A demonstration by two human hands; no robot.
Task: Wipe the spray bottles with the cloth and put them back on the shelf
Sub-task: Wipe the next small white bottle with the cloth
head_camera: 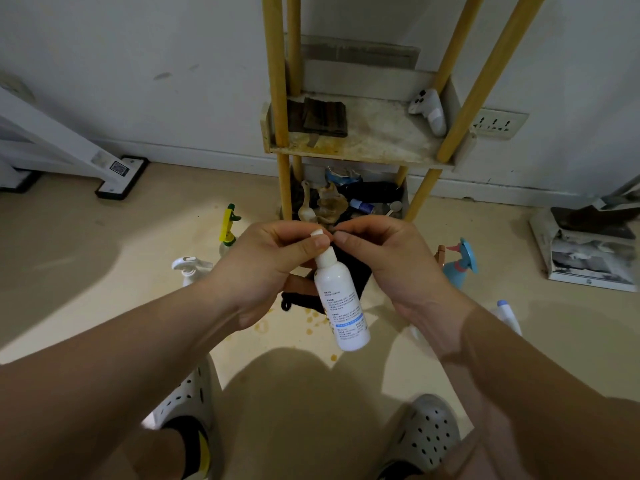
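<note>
"Shelf by the wall: why is the blue spray bottle on the floor in front of it?"
"It's waiting to be wiped, I'd guess."
"And the white bottle?"
"It's held tilted before the shelf. The left hand pinches its neck to steady it, and the right hand seemingly pinches the black cloth at the cap."

Dim light; soft shadows on floor (edges bowed), corners perhaps blurred.
</note>
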